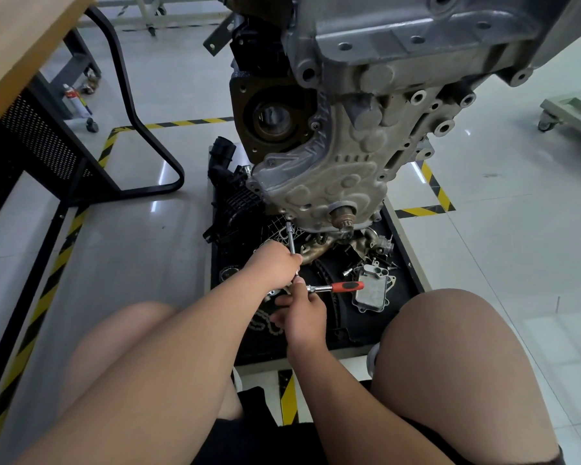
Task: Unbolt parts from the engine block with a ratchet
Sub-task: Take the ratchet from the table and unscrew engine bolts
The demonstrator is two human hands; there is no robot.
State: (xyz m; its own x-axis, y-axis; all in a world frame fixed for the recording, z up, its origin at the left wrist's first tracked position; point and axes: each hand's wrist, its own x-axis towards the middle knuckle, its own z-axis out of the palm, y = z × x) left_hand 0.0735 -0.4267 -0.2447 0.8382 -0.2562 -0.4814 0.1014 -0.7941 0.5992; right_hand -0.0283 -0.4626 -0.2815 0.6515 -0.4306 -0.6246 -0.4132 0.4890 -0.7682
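Note:
A grey engine block (pixel 366 122) hangs over a black tray, its ribbed front cover (pixel 329 182) facing me. A chrome extension bar (pixel 291 238) runs from a bolt at the cover's lower left edge down into my hands. My left hand (pixel 275 263) is wrapped around the bar's lower part. My right hand (pixel 301 313) grips the head end of the ratchet (pixel 336 287), whose red and black handle sticks out to the right. The bar's socket end touches the cover; the bolt itself is too small to make out.
The black tray (pixel 396 290) under the engine holds several removed parts: a silver cooler plate (pixel 373 290), a rusty manifold (pixel 319 248), a chain, black plastic pieces (pixel 228 196). A wooden bench with a black frame (pixel 128 105) stands left. My knees flank the tray.

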